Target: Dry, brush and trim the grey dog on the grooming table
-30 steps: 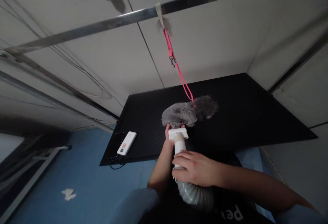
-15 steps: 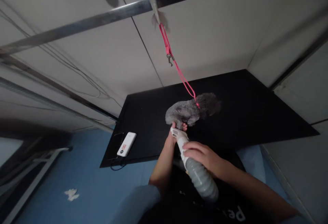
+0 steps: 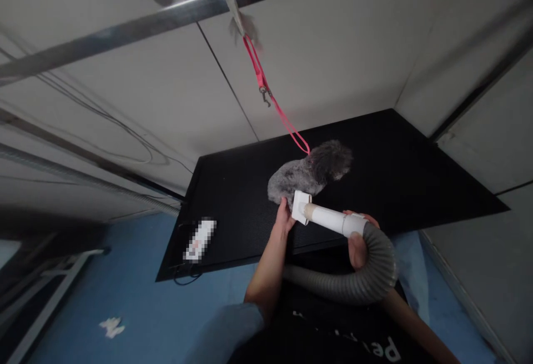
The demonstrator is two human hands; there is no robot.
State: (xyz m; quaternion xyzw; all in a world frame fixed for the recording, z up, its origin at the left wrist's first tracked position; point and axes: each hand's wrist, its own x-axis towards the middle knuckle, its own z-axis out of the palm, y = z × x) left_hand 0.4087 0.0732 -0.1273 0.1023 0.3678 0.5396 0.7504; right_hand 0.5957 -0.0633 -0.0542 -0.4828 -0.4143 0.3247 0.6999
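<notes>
A small grey fluffy dog (image 3: 308, 172) stands on a black grooming table (image 3: 416, 175), tied by a pink leash (image 3: 275, 103) to an overhead metal bar (image 3: 125, 33). My left hand (image 3: 283, 217) grips the dog's rear end near its hind leg. My right hand (image 3: 358, 236) is closed around a white dryer nozzle (image 3: 322, 217) joined to a grey ribbed hose (image 3: 358, 283). The nozzle's flat mouth points at the dog's rear, close to my left hand.
A white device (image 3: 200, 240) with a cable lies at the table's near left corner. The floor (image 3: 104, 292) is blue, with a white scrap (image 3: 110, 326) on it. Grey panel walls (image 3: 333, 58) stand behind the table, with cables along the left.
My right hand swung the nozzle from upright to lying sideways, and slid back to the hose end. The hose now loops in front of my chest. The dog turned slightly.
</notes>
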